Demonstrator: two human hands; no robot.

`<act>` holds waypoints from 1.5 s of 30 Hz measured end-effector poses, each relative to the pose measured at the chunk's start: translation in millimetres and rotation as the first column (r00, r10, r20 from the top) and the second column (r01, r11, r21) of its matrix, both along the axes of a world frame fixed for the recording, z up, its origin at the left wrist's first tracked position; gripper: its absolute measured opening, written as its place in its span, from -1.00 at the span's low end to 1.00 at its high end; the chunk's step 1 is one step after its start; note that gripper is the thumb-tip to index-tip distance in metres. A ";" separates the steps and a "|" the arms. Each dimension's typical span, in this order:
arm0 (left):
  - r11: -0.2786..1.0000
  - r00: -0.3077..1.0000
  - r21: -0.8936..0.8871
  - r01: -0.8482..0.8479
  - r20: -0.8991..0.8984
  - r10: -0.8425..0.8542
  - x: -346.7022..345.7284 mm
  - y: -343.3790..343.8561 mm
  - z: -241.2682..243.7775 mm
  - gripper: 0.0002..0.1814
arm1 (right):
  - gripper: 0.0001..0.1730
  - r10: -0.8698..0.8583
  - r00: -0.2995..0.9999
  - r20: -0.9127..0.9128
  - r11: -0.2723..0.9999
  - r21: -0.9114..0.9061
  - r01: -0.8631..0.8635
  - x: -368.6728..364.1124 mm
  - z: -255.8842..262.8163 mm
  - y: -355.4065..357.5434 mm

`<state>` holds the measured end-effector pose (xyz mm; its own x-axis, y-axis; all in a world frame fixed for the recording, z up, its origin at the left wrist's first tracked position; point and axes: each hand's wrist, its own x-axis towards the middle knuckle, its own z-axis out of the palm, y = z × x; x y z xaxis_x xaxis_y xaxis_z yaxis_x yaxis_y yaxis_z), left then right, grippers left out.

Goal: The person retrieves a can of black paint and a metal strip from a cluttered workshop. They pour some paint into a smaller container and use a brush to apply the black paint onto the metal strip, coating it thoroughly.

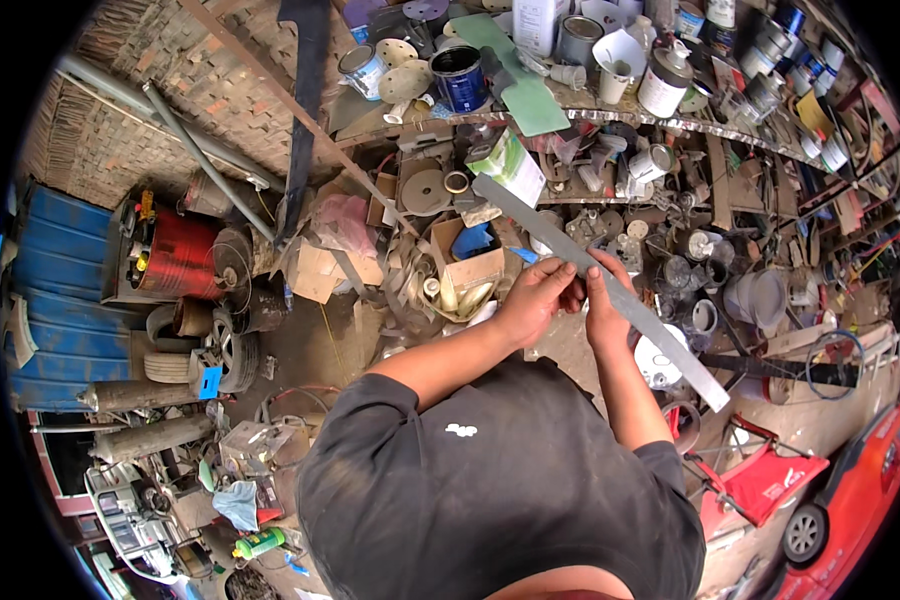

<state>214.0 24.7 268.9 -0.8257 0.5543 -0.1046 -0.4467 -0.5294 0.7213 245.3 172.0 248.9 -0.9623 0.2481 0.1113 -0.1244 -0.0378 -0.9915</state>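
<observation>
A long flat grey strip point(645, 322), seemingly metal, slants from upper left to lower right before my chest. My left hand point(534, 296) grips its near edge with the thumb on top, left of the middle. Close beside it, my right hand point(607, 304) holds the strip with the thumb along its face and fingers behind. Beyond the strip's upper end stands a green and white box point(521, 176). Below the hands' level to the left sits an open cardboard box point(469, 266) with a blue item inside. The fingers under the strip are partly hidden.
A cluttered shelf point(607, 118) holds paint cans, a green sheet point(529, 97) and bottles. Metal parts and buckets crowd the right. A red folding chair point(772, 480) and a red car point(855, 510) are lower right. Tyres point(236, 352) and a red drum point(180, 251) stand left.
</observation>
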 end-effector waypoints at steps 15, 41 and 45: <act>0.412 0.560 -0.417 -0.810 -0.760 0.331 -288.4 -124.6 -57.0 -0.25 | -0.73 0.020 1.000 0.019 0.985 0.173 -0.023 -300.7 124.8 -18.5; 0.221 0.512 -0.468 -0.855 -0.828 0.228 -310.4 -102.9 -70.9 -0.04 | -0.78 0.693 0.706 0.144 0.278 0.850 -0.447 -456.4 156.0 -107.1; 0.202 0.512 -0.473 -0.858 -0.823 0.245 -307.4 -99.5 -71.9 -0.04 | -0.78 0.596 0.757 0.269 0.451 0.668 -0.592 -453.7 160.2 -113.4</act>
<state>-93.4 -74.8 197.0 -0.9032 -0.1897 0.3850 0.2616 0.4678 0.8443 -208.4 58.7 409.0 -0.8443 -0.5356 -0.0159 -0.3460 0.5675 -0.7471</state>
